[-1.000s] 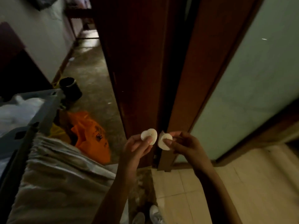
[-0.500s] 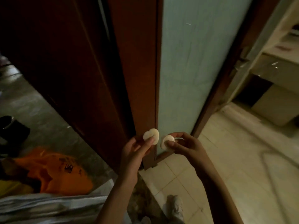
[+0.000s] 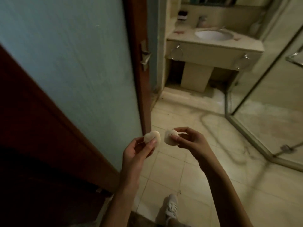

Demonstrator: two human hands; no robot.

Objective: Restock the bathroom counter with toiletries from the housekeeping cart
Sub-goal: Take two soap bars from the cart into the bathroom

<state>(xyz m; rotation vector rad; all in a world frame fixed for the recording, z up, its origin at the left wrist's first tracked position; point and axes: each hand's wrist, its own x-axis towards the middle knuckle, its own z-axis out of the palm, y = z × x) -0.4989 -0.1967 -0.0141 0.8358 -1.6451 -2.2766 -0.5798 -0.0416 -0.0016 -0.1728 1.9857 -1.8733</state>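
Two pale round toiletries: left toiletry (image 3: 153, 135) pinched in left hand (image 3: 134, 154), right toiletry (image 3: 168, 138) pinched in right hand (image 3: 192, 144), just apart; bathroom counter (image 3: 213, 46) well ahead at 1 o'clock, long axis roughly 9-to-3, right hand judged nearer.

The left disc (image 3: 152, 136) and right disc (image 3: 170, 138) you pinch look matt, pale and faintly speckled, probably soap. Beside you, the door panel (image 3: 73, 63) is frosted, finely ribbed glass set in a varnished reddish wood frame (image 3: 134, 22), with a shiny metal handle (image 3: 145, 58). Floor tiles (image 3: 180, 169) are glossy cream; the counter (image 3: 178, 36) polished stone; the basin (image 3: 213, 34) smooth white ceramic.
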